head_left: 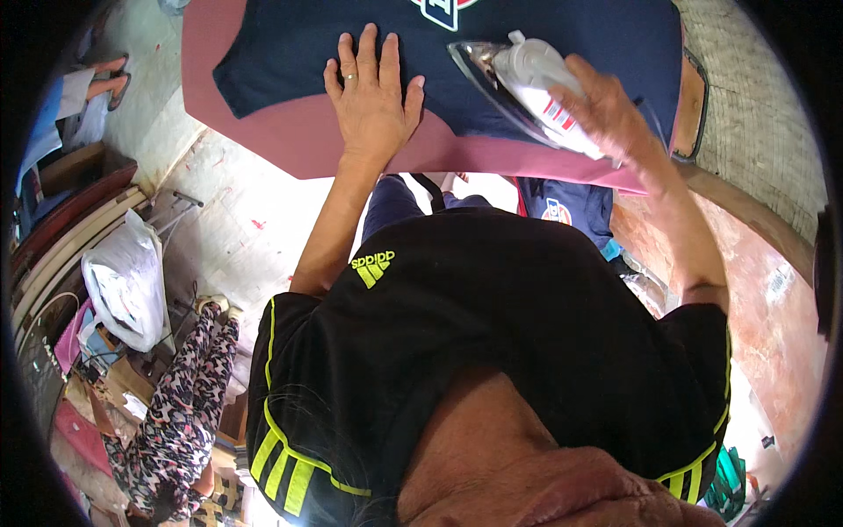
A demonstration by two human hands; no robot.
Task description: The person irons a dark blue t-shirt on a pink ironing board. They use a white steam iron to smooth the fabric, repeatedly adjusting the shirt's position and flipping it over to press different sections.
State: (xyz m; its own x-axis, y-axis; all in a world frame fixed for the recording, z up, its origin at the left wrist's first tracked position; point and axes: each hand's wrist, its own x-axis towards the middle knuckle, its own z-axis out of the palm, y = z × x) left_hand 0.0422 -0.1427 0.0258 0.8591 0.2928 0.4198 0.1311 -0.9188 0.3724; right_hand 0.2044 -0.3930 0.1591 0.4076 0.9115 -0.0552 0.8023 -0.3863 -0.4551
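Observation:
A dark navy T-shirt point(443, 75) with a printed emblem is spread over the pink-covered ironing board point(290, 145). My left hand point(376, 101) lies flat on the shirt's lower left part, fingers spread, a ring on one finger. In my right hand point(606, 110) is a white clothes iron point(537, 79), gripped by its handle. The iron's pointed tip faces up and left, over the right part of the shirt. Some blur shows around the right hand and iron. Whether the soleplate touches the cloth, I cannot tell.
Another navy printed garment point(566, 211) hangs below the board's near edge. A ridged pale surface point(751, 97) adjoins the board on the right. At left are a stuffed white plastic bag point(127, 281), stacked boards and boxes. A person in patterned clothes point(180, 404) is at lower left; another's legs point(105, 77) show at upper left.

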